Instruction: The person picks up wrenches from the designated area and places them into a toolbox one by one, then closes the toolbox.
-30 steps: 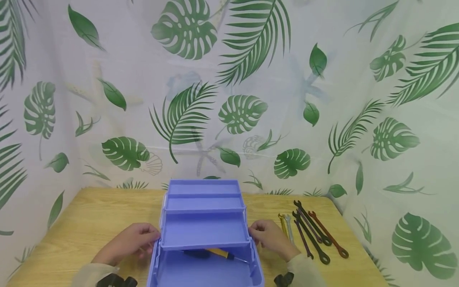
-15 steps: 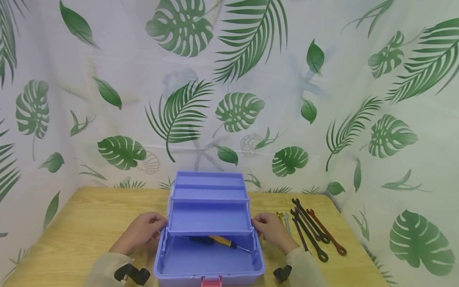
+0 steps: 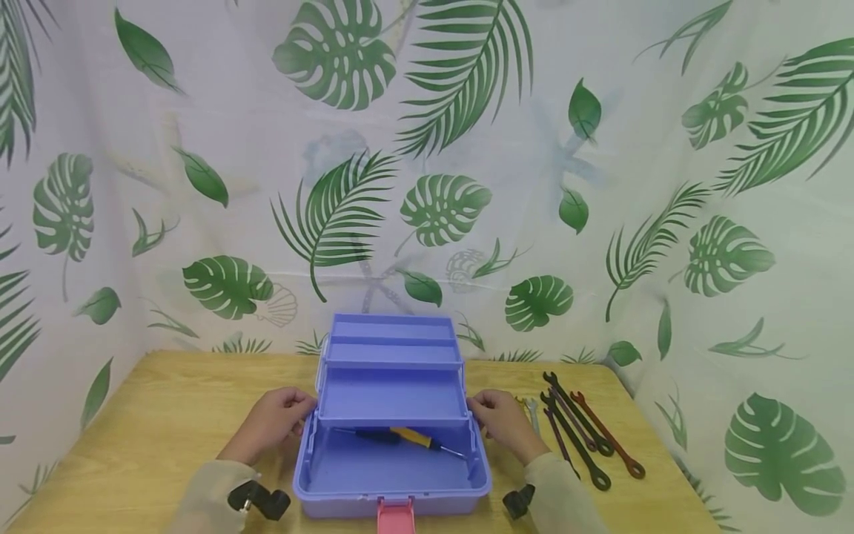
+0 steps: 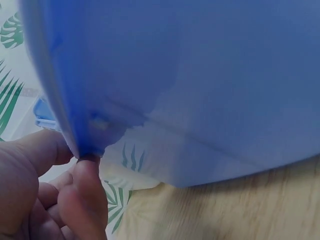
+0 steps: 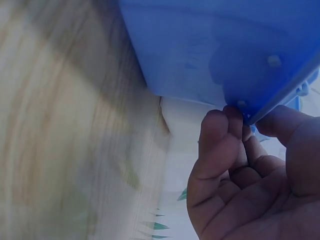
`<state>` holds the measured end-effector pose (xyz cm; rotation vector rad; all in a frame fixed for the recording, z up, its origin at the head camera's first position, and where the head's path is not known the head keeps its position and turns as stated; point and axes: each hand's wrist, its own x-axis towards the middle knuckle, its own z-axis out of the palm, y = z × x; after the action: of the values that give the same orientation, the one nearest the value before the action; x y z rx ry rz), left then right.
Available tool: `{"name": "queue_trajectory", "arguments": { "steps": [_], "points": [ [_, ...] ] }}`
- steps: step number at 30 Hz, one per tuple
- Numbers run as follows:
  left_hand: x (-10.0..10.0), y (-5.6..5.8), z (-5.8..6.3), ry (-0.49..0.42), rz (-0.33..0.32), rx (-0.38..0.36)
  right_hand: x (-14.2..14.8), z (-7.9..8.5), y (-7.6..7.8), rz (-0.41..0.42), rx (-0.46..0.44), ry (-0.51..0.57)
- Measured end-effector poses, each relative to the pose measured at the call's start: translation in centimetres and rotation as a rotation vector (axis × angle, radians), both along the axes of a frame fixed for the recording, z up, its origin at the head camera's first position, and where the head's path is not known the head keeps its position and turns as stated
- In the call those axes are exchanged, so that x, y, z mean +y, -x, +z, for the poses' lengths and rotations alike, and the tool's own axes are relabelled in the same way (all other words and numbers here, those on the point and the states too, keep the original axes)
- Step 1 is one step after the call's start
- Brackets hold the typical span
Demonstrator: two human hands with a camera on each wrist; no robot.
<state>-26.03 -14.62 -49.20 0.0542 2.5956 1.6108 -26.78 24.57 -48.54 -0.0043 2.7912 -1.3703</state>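
A blue-violet toolbox (image 3: 394, 482) stands open on the table, its stepped trays (image 3: 394, 393) raised at the back and a pink latch (image 3: 396, 517) hanging at the front. In its bottom lie a yellow-and-black screwdriver (image 3: 412, 437) and a dark-handled tool (image 3: 379, 436), partly under the lower tray. My left hand (image 3: 276, 421) pinches the left rim near the back, thumb on top and fingers below, as the left wrist view shows. At the opposite rim, my right hand (image 3: 505, 423) pinches the same way; its thumb and fingertips meet the rim (image 5: 280, 102) in the right wrist view.
Several combination wrenches (image 3: 580, 434) in black, purple and red lie right of the right hand, with a small silver wrench (image 3: 532, 414) close by it. A leaf-printed cloth (image 3: 427, 208) hangs behind the wooden table (image 3: 173, 415).
The toolbox has slid back, away from me and slightly right, with both hands at its rims. Its front edge and pink latch have come into view. The wrenches stay put.
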Motion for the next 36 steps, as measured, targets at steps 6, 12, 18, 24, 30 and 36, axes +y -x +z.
{"name": "queue_trajectory", "arguments": {
  "steps": [6,12,18,24,30,36],
  "points": [
    [0.0,0.1,-0.1,-0.011,0.013,-0.018,-0.2,0.0,-0.1,0.000,0.015,-0.003],
    [0.1,-0.1,0.2,-0.025,0.035,-0.005,-0.3,0.6,-0.4,0.025,0.017,-0.033],
    [-0.7,-0.7,0.4,-0.015,0.057,0.134,1.4,2.1,-1.3,0.046,0.097,-0.167],
    [-1.3,-1.7,0.6,0.043,0.070,0.296,3.8,3.4,-2.8,0.020,0.181,-0.400],
    [-1.6,-2.1,0.6,-0.018,0.093,0.294,5.8,3.9,-4.1,0.017,0.112,-0.577],
    [-1.4,-2.0,0.9,-0.114,0.089,0.267,7.5,3.9,-4.9,0.040,-0.014,-0.628]
  ]
}}
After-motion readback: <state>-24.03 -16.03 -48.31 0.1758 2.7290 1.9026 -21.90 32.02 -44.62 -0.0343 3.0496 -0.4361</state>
